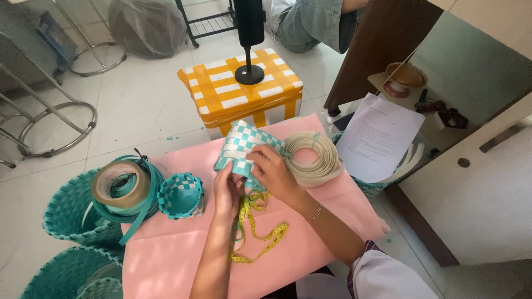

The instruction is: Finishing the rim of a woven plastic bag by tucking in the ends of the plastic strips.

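Currently held: teal-and-white woven piece (242,145), both grips closed on its near edge, mid-table.
Extends away toward far table (166,260) edge; left hand (228,191) below, right hand (272,174) beside.

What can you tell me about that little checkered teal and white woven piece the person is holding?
The woven piece is a small basket-like form plaited from flat, shiny teal and white strips in a checkerboard pattern; the strips look like plastic. It lies tipped on its side above the pink table cover, beside a coil of cream strip. The left hand grips its lower edge and the right hand pinches its near side. A yellow measuring tape lies just below.
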